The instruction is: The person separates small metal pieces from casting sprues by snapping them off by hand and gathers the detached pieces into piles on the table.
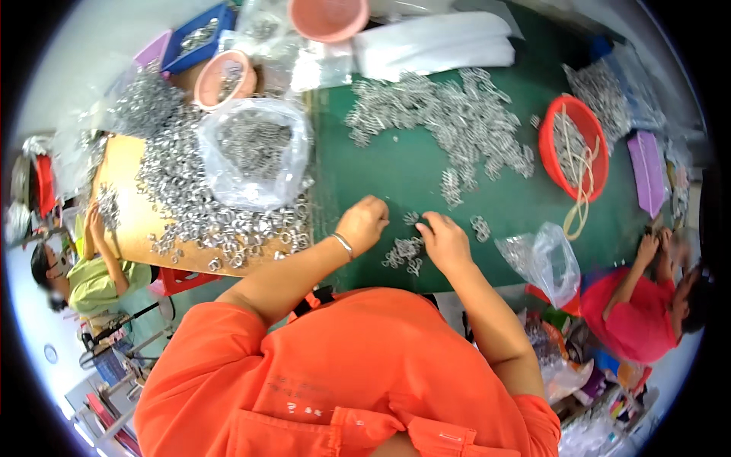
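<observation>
Over the green tabletop point(343, 171), my left hand point(363, 225) is closed with its fingertips bent inward. Whatever it may hold is hidden. To its right is my right hand point(448, 242), its fingers curled together, their tips beside a small cluster of silvery metal pieces point(411, 218). I cannot make out whether it grips one. Between my hands and closer to me lies a small pile of silvery metal pieces point(403, 254). Another little group of linked metal pieces point(480, 228) rests to the right of my right hand.
A large heap of metal pieces point(445, 114) spreads farther back. On the left, loose metal rings point(179, 179) surround a plastic-lined container point(209, 164). A red basket point(544, 148) and a clear bag point(560, 266) are on the right. A person sits at each side.
</observation>
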Motion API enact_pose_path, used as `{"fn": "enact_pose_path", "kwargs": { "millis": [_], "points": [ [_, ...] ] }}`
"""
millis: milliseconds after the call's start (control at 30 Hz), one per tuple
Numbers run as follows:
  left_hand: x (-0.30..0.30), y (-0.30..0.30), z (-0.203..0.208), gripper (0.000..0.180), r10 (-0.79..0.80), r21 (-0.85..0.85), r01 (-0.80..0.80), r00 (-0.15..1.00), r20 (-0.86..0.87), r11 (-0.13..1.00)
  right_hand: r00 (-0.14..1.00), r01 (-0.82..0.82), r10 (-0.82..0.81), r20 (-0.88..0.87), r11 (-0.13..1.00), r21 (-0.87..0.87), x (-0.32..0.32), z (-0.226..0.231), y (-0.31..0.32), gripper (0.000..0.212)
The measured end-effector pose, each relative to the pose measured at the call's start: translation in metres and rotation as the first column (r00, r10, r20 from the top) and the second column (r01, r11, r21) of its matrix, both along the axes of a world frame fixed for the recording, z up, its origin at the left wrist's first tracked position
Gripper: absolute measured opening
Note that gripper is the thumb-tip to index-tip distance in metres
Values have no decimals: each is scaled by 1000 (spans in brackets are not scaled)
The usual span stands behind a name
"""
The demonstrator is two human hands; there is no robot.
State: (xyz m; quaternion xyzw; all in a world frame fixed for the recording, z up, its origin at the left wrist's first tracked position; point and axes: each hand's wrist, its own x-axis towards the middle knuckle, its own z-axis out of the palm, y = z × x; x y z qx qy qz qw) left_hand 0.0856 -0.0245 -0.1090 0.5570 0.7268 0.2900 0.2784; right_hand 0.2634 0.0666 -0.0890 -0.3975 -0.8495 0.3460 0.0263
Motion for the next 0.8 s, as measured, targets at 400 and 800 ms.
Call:
{"fn": "enact_pose_path", "kwargs": {
  "millis": [400,800],
  "points": [
    [-6,6,32,43,188,97,-227,933,306,969,889,215,-322,-325,921,-325,-9,-13,-12,11],
    [-3,6,29,12,380,-296,-266,368,849,917,950,254,-160,-269,896,365,-4,-29,63,35]
  ]
}}
